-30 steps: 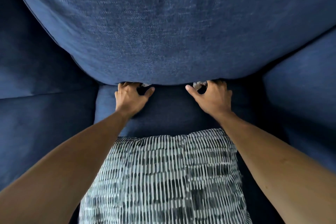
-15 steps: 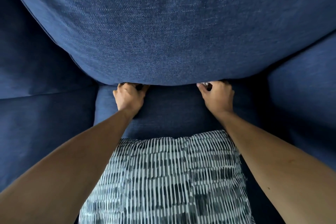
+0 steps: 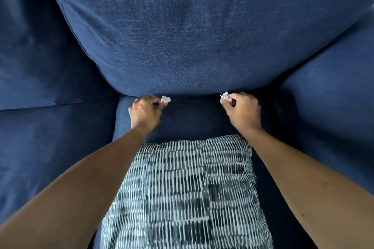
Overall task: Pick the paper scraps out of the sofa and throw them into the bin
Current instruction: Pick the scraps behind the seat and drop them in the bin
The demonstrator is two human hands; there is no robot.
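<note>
Two hands work the crease where the back cushion meets the seat. Our left hand (image 3: pixel 144 112) is curled nearly closed, thumb and fingertips pinching a white scrap (image 3: pixel 165 99) that sticks out toward the middle. Our right hand (image 3: pixel 241 110) is curled the same way, and its fingertips pinch a second scrap (image 3: pixel 225 96), crumpled and pale, right at the lower edge of the cushion. Both scraps are clear of the gap, held just above the seat and well apart from each other. Both forearms are bare and run up from the bottom corners.

Between our arms a pillow (image 3: pixel 188 194) with black-and-white dashes lies on the seat (image 3: pixel 192 117), its top edge near our wrists. Over the hands bulges the big back cushion (image 3: pixel 192 36), dark blue woven cloth, filling most of the view. More blue sofa (image 3: pixel 40 147) spreads left and right, with a seam line running across on the left. We see nothing of the room past the upholstery, and no bin.
</note>
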